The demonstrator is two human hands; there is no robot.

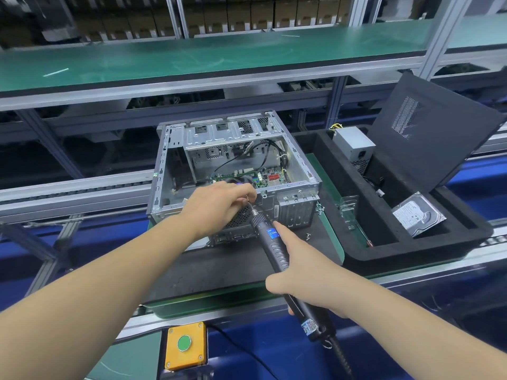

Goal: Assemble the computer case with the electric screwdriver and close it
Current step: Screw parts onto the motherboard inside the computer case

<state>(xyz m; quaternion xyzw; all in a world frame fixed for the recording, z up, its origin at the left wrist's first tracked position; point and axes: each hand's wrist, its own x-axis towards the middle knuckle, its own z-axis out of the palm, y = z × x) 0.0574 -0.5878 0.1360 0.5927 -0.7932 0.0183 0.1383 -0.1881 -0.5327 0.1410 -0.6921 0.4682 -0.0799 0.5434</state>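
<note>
A: What can't you make out?

B: The screwdriver's bit. The left hand (219, 207) is curled over the spot where the tip meets the rear panel of the computer case (233, 171), fingertips pinched together at the bit; whether a screw sits between them is hidden. The cord at the tool's tail runs off the bottom edge.

A: And the right hand?

B: The right hand (304, 272) grips the electric screwdriver (277, 248), palm and curled fingers round the ribbed black barrel, forefinger laid straight along it toward a blue sticker. The tool slants up and left to the case.

A: The case itself?

B: An open box of bare grey sheet metal, lying on a dark mat on the surface (208, 270), green circuit board and black cables inside, punched vent slots at the back.

A: To the right?

B: A black foam tray (365, 253) just beside it, holding a silver hard drive (418, 214), a grey power supply (355, 148), and a black perforated side panel (428, 133) leaning tilted. Small screws (308, 236) lie on the mat. A yellow box with a green button (184, 344) sits at the near edge.
</note>
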